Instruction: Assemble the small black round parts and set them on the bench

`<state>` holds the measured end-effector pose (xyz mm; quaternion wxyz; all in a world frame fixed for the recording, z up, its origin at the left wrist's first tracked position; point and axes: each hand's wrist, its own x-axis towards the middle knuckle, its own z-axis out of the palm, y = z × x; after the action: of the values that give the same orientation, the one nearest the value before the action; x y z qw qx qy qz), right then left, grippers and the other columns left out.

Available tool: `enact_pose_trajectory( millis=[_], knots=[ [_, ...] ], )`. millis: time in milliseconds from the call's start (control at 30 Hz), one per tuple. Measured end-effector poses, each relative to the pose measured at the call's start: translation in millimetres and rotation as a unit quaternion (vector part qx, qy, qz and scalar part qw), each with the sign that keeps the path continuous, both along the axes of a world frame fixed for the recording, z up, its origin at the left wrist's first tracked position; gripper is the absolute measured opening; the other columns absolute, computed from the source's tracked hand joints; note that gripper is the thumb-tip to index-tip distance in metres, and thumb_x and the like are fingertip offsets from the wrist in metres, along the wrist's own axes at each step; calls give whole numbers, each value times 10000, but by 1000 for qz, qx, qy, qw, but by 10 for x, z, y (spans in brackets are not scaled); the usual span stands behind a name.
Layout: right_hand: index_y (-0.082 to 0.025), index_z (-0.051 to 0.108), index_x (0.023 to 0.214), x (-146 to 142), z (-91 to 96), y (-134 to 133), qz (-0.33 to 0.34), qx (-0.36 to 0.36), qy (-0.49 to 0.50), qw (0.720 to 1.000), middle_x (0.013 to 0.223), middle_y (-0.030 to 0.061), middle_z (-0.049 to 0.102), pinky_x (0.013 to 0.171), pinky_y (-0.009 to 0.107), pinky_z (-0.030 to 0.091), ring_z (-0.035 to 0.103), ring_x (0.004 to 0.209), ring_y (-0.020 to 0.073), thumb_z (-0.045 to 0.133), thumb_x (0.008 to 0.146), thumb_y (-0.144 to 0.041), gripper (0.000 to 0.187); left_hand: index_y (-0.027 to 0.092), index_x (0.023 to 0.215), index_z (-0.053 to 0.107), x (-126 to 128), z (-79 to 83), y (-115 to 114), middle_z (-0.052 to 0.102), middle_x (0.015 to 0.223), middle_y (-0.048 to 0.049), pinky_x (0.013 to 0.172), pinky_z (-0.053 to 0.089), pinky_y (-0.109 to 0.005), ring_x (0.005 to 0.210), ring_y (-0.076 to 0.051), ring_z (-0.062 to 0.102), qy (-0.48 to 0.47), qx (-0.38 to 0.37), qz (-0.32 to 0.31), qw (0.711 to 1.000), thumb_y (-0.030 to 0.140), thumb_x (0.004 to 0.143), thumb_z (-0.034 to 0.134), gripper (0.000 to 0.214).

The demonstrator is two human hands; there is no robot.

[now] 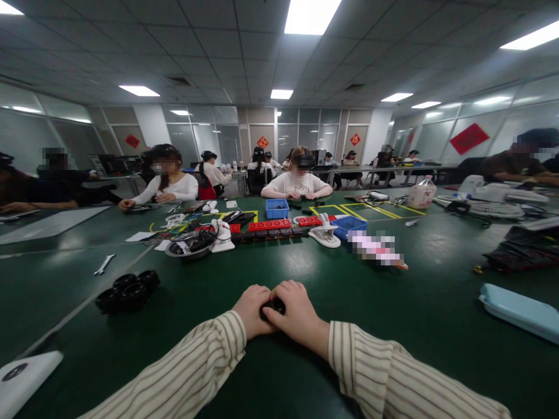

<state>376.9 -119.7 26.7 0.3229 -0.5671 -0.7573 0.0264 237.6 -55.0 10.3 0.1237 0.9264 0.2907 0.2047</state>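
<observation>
My left hand (252, 309) and my right hand (297, 314) rest together on the dark green table (305, 273), both in striped sleeves. Their fingers curl round a small black object (274, 306), of which only a sliver shows between them. I cannot make out what that object is. A cluster of black ring-shaped parts (129, 291) lies on the table to the left of my left hand, out of its touch.
A small wrench (103, 264) lies far left. A white device (21, 378) sits at the near left corner, a light blue case (519, 309) at the right. Red and black strips (269, 228), blue bins (276, 208) and white clamps (325, 233) lie mid-table. Several people sit across.
</observation>
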Motion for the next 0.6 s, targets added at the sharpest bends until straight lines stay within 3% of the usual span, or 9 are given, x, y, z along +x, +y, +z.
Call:
enact_pose_trajectory(
  millis=[133, 200, 367, 467, 600],
  knots=[
    [-168, 551, 807, 3, 17, -32, 54, 19, 9, 998, 832, 28, 545, 781, 328, 325, 464, 831, 175, 593, 723, -205, 101, 153, 846, 603, -74, 14, 85, 583, 887, -42, 821, 438, -322, 865, -207, 537, -33, -61, -73, 995, 202, 568, 654, 288],
    [-173, 548, 850, 0, 35, -57, 95, 25, 12, 995, 851, 31, 563, 801, 332, 325, 473, 846, 174, 537, 706, -124, 153, 160, 825, 614, -106, 18, 129, 583, 912, -37, 858, 429, -316, 904, -202, 533, -30, -84, -99, 991, 182, 580, 650, 249],
    [-185, 539, 890, -14, 82, -101, 175, 28, 33, 984, 879, 30, 585, 840, 346, 328, 484, 891, 184, 460, 640, -65, 288, 175, 817, 624, -125, 5, 170, 577, 943, -24, 883, 425, -333, 936, -212, 529, -18, -101, -98, 990, 179, 568, 669, 253],
    [-175, 524, 932, -3, 75, -89, 139, 35, 57, 988, 933, 46, 560, 840, 351, 339, 472, 907, 193, 510, 678, -132, 257, 174, 953, 599, -107, -6, 140, 570, 990, -43, 891, 419, -365, 952, -233, 523, -15, -88, -86, 992, 235, 574, 691, 395],
    [-164, 511, 918, 38, 29, -31, 35, 17, 72, 997, 909, 49, 542, 786, 350, 350, 465, 866, 197, 592, 740, -299, 237, 174, 1075, 506, -80, -5, 80, 540, 1015, -59, 874, 419, -401, 946, -248, 511, -41, -69, -45, 996, 357, 490, 778, 670]
  ],
)
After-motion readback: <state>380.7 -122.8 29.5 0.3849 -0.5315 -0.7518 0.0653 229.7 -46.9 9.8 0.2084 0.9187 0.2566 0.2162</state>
